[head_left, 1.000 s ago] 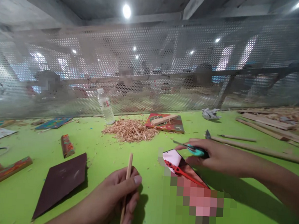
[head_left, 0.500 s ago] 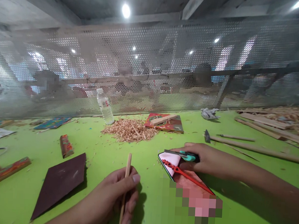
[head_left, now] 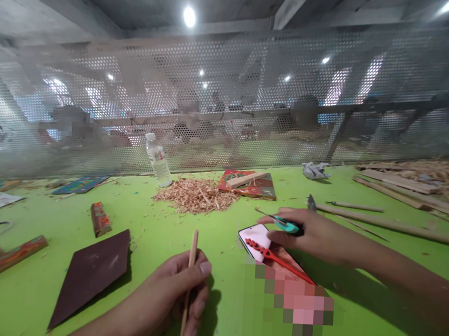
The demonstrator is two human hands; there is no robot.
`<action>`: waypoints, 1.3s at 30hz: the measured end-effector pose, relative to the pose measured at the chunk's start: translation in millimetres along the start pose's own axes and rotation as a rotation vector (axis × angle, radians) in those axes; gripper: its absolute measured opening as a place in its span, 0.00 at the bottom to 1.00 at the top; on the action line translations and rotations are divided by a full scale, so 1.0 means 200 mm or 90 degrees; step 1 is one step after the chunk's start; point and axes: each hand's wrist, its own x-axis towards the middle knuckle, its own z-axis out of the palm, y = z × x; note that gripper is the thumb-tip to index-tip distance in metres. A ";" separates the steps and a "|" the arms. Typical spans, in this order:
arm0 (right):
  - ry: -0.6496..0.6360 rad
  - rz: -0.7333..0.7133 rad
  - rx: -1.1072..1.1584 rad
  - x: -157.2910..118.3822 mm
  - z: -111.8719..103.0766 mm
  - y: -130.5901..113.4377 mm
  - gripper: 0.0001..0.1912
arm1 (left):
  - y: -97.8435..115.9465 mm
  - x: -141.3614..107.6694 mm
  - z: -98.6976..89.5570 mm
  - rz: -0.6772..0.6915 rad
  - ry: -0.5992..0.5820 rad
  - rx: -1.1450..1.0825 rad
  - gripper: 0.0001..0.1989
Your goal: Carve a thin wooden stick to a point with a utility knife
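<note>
My left hand (head_left: 186,281) is closed round a slim wooden stick (head_left: 192,259), held nearly upright with its tip above the thumb. Over the top end of a phone (head_left: 256,236) hovers my right hand (head_left: 294,227), its fingers wrapped round a teal and black utility knife (head_left: 287,225) whose blade points left. On the phone's lit screen is a picture of a red carved hairpin with a scalloped end; the lower part of the phone is blurred out.
Wood shavings (head_left: 195,195) lie ahead, between a water bottle (head_left: 158,160) and a painted board (head_left: 248,185). A hammer (head_left: 357,215) lies at right, below wood strips (head_left: 396,187). Dark sandpaper (head_left: 93,276) is at left. Perforated metal mesh (head_left: 228,98) stands along the back.
My right hand has lifted slightly and shifted right with the knife, turning its blade and uncovering more of the phone screen. The left hand and stick have barely moved.
</note>
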 end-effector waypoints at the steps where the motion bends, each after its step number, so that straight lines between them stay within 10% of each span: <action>1: 0.015 0.007 0.010 0.00 0.00 0.00 0.20 | 0.00 0.00 0.00 -0.001 0.002 0.001 0.12; 39: 0.198 0.054 0.134 -0.08 0.06 -0.21 0.21 | 0.10 -0.05 0.09 0.087 0.079 0.088 0.18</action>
